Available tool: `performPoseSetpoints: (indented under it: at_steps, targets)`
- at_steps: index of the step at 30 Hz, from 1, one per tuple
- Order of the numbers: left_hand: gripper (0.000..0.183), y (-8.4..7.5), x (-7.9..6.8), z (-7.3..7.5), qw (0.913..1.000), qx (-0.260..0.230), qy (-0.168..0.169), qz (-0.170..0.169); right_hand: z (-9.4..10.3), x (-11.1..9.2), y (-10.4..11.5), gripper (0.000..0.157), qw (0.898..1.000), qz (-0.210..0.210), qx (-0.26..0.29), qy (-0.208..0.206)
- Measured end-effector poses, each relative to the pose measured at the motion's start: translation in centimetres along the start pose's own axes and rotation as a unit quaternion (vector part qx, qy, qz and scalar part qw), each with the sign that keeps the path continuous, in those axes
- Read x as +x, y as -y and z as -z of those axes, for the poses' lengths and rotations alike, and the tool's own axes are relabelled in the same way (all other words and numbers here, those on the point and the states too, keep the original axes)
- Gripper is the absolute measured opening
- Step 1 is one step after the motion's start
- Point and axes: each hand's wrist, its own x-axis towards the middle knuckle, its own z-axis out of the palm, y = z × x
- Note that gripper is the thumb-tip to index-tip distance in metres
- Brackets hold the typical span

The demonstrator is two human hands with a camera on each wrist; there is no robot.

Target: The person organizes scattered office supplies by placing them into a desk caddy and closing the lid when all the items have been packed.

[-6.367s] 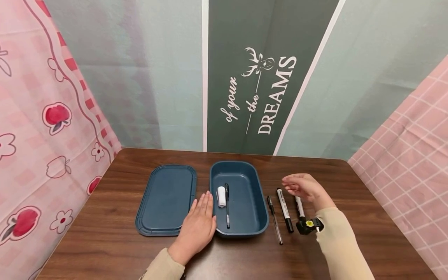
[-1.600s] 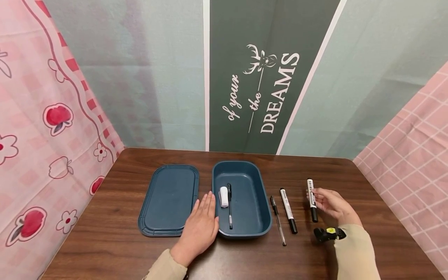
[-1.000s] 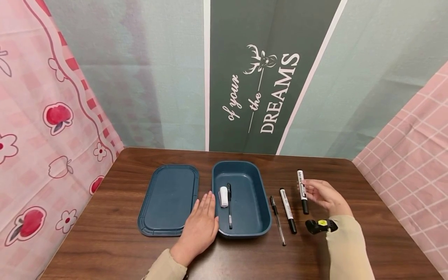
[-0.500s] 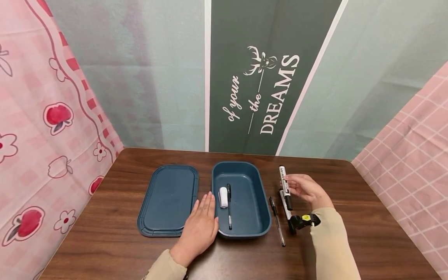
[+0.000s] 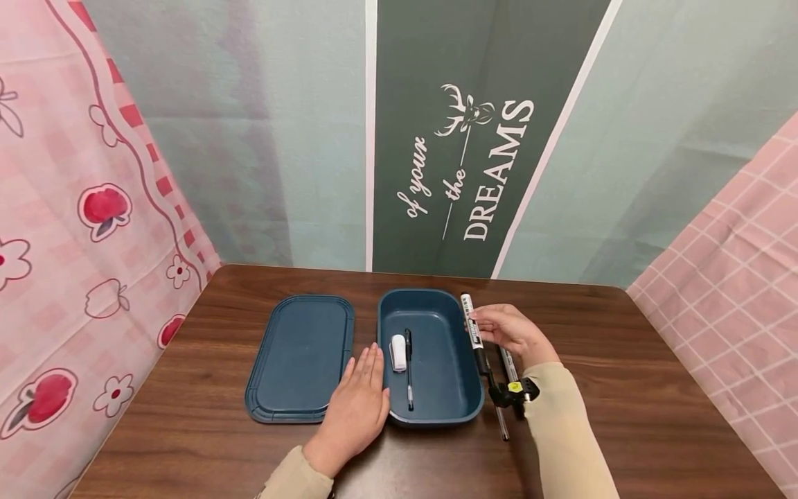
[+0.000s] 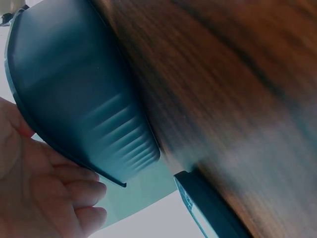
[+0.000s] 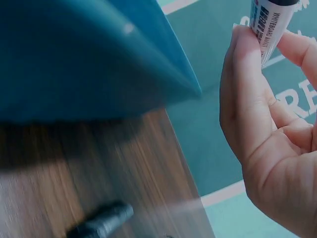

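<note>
My right hand (image 5: 514, 333) pinches a white whiteboard marker (image 5: 472, 329) between thumb and fingers, above the right rim of a blue plastic box (image 5: 439, 360). The marker's black cap end points toward me; its printed label shows in the right wrist view. Straight fingers of my left hand (image 5: 355, 398) rest along the box's left rim, and the left wrist view has them at the rim's outer side. Inside the box, a small white rounded object (image 5: 397, 352) lies beside a black-capped clear pen (image 5: 409, 374).
A flat blue lid (image 5: 302, 357) lies left of the box. Right of the box, a second clear pen (image 5: 501, 419) and another white marker (image 5: 508, 360) lie on the wooden table (image 5: 648, 402), partly covered by my right hand and its wrist camera. Curtains hang behind and on both sides.
My right hand has picked up the marker from the table and carried it left, past the other marker and pen, to the box's right rim. My left hand stays at the box.
</note>
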Motion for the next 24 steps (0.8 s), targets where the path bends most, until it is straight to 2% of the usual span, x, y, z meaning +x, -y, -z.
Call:
performPoseSetpoints:
  at_steps: [8, 12, 15, 18, 22, 24]
  targets:
    - [0.054, -0.2, 0.1, 0.3, 0.9999, 0.001, 0.013, 0.005, -2.2, 1.3, 0.6, 0.03, 0.999, -0.013, -0.042, -0.001]
    - [0.053, -0.2, 0.1, 0.3, 0.9999, 0.001, 0.015, 0.006, -3.6, 2.0, 0.5, 0.016, 0.996, -0.032, -0.08, -0.026]
    - [0.053, -0.2, 0.1, 0.3, 0.9999, 0.001, 0.01, 0.005, -4.8, 2.6, 0.2, 0.01, 0.988, -0.054, -0.133, -0.051]
    - [0.053, -0.2, 0.1, 0.3, 1.0, 0.001, 0.004, 0.006, -6.3, 3.0, 0.2, 0.017, 0.971, -0.068, -0.221, -0.066]
    - [0.053, -0.2, 0.1, 0.4, 1.0, 0.002, -0.002, 0.005, -8.3, 3.5, 0.1, 0.013, 0.933, -0.076, -0.338, -0.096]
    - [0.053, -0.2, 0.1, 0.4, 1.0, 0.002, -0.002, 0.005, -9.2, 3.7, 0.0, 0.016, 0.914, -0.081, -0.381, -0.111]
